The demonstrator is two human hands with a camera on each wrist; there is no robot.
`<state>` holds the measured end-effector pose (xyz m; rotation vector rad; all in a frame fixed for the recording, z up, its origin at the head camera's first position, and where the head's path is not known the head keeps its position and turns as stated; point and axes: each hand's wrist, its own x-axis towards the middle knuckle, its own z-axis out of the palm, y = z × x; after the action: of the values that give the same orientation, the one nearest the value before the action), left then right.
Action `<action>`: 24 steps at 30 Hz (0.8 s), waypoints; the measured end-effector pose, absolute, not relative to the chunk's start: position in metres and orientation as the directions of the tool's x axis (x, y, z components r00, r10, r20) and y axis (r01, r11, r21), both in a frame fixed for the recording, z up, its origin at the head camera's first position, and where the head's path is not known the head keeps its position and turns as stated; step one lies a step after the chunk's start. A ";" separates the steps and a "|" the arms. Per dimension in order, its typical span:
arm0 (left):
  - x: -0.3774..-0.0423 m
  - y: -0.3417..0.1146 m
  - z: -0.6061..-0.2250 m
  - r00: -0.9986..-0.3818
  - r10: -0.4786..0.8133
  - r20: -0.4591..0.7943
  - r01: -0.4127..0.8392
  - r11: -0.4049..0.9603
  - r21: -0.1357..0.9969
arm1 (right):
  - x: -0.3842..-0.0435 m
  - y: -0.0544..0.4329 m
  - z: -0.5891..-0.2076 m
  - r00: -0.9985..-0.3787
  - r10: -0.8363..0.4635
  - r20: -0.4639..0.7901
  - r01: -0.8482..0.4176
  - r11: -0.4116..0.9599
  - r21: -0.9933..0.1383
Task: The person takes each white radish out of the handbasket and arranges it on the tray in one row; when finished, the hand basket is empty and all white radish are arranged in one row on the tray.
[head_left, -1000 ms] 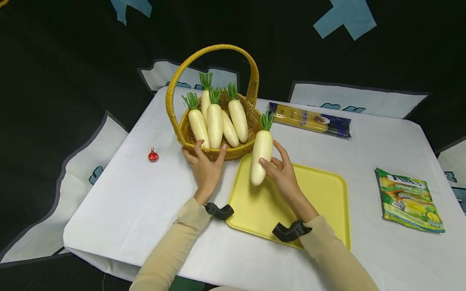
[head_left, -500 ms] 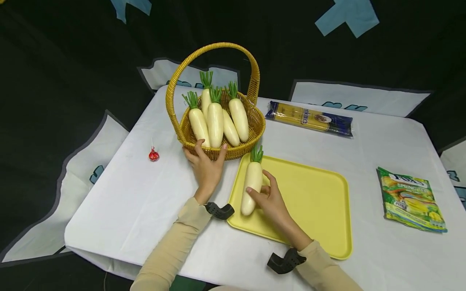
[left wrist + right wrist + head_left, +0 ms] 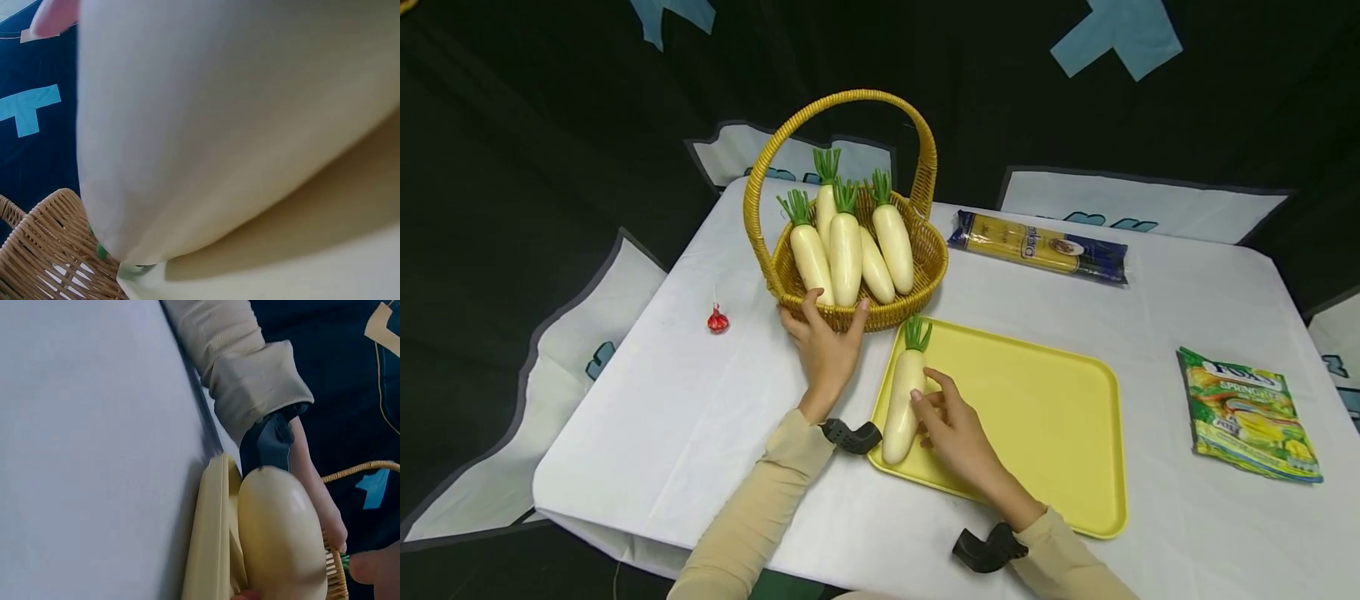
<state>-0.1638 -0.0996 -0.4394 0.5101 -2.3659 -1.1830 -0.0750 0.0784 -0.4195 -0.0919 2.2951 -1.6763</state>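
Note:
In the head view my left hand (image 3: 829,350) grips the near rim of a yellow woven basket (image 3: 898,312), fingers spread along it. Several white radishes (image 3: 846,258) with green tops stand in that basket. Another white radish (image 3: 901,408) lies along the left side of the yellow tray (image 3: 1030,433), top pointing towards the basket. My right hand (image 3: 955,429) is around its right side; in the right wrist view the thumb (image 3: 375,569) stands a little off the radish, while a fingertip (image 3: 247,595) shows at its underside. The radish fills most of the left wrist view.
A pasta packet (image 3: 1037,247) lies at the back right of the white-covered table (image 3: 647,425). A green Fox's candy bag (image 3: 1247,417) lies on the far right, and a small red wrapped lollipop (image 3: 717,319) left of the basket. A dark curtain hangs behind.
My right hand has brought the radish from beside the basket down and left onto the tray, and its thumb has loosened. My left hand has stayed on the basket rim.

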 end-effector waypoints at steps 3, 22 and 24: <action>-0.164 -0.099 -0.439 -0.840 -0.496 0.221 -0.119 0.564 0.817 | -0.076 0.079 -0.421 -0.967 -0.201 -0.157 0.066 0.396 -0.916; -0.160 -0.103 -0.435 -0.857 -0.488 0.167 -0.140 0.531 0.836 | -0.108 0.085 -0.412 -0.973 -0.226 -0.047 -0.076 0.506 -0.859; -0.160 -0.102 -0.435 -0.861 -0.483 0.159 -0.145 0.534 0.833 | -0.113 0.085 -0.412 -0.975 -0.221 -0.015 -0.098 0.492 -0.865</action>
<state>-0.1598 -0.1024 -0.4350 0.5162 -2.4045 -1.2560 -0.1130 0.0853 -0.4122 -0.2800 2.6045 -1.4982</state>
